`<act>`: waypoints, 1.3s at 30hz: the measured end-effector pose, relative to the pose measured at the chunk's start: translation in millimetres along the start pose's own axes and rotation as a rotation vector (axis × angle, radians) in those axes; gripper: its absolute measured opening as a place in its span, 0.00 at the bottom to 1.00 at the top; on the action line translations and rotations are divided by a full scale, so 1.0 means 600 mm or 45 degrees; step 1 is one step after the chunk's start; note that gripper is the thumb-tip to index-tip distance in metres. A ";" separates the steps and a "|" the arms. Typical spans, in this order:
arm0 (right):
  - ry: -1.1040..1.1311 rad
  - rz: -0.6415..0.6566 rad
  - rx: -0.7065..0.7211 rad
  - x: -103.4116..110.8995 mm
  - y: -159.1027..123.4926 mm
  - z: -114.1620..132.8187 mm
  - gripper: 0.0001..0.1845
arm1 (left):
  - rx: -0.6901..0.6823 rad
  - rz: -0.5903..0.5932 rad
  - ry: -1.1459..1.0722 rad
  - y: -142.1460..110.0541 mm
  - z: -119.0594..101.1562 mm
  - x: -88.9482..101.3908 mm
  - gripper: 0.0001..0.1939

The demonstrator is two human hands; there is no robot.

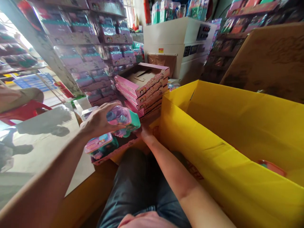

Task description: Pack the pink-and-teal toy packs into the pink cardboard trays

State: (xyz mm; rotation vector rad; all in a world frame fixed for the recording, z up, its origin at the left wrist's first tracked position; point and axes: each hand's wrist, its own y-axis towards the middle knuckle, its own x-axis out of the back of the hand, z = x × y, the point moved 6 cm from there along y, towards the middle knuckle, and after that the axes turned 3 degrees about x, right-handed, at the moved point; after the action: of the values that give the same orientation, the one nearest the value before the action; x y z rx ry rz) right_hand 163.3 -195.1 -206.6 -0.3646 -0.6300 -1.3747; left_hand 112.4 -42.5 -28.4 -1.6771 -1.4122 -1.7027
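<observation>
One clear plastic case with pink and teal parts [125, 117] is gripped by your left hand [101, 117], over a pink cardboard tray [118, 150] with similar cases [101, 144]. Your right hand [144, 133], partly hidden, is near; whether it grips, one cannot tell.

Packing workshop: stacked packaged goods [79, 55], switch-panelled machine [163, 36].

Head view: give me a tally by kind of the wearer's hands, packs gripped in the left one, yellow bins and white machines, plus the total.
Hands: 2 (left hand, right hand)
Gripped pack: 1
Yellow bin: 1
White machine: 1
Total: 5
</observation>
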 end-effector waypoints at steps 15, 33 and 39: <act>-0.280 0.092 -0.132 0.002 0.011 -0.006 0.13 | 0.184 0.416 0.260 0.042 0.049 -0.126 0.47; -0.876 0.093 0.759 0.014 -0.042 0.228 0.39 | -0.059 0.253 0.457 -0.117 0.120 -0.066 0.43; -1.001 0.073 0.652 -0.002 -0.036 0.212 0.38 | -0.116 0.228 0.400 -0.122 0.125 -0.071 0.41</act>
State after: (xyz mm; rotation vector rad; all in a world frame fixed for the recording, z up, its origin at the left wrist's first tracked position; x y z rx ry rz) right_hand 116.5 -123.3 -109.9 -0.4980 -1.5670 -0.9348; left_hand 102.7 34.5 -110.2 -1.4519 -1.0248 -1.8520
